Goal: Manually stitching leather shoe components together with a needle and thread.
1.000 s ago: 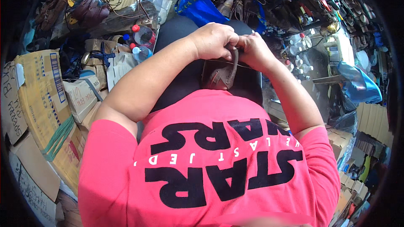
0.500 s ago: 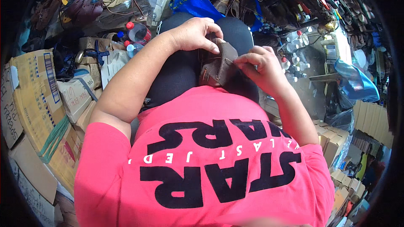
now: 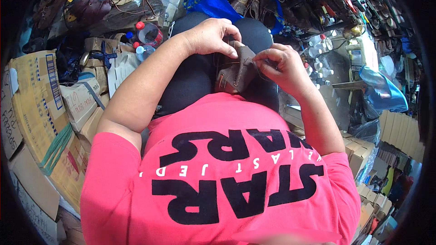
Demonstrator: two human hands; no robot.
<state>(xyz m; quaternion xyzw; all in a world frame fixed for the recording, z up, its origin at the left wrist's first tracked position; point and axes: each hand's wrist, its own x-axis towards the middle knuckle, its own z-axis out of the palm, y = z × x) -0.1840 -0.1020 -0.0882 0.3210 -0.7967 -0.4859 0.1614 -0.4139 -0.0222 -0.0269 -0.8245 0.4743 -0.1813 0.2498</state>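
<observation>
A brown leather shoe upper rests between my thighs, with thick stitches along its seams and an orange-toned thread at its near left side. My left hand is closed on its far end, the thumb pressing on the leather and the fingers curled over the far side. Beside the right edge of the upper, my right hand is closed in a pinch, fingertips almost at the leather. A thin thread seems to run from the leather to those fingertips; whether a needle is there too is too small to tell.
Cardboard boxes are stacked on the left, near plastic bottles with red and blue caps. Ahead lies a blue bag beside leather pieces. More bottles stand on the right, near a blue plastic sheet.
My right hand has shifted slightly up and its fingers have curled more at the upper's edge. The left hand keeps its hold in the same place.
</observation>
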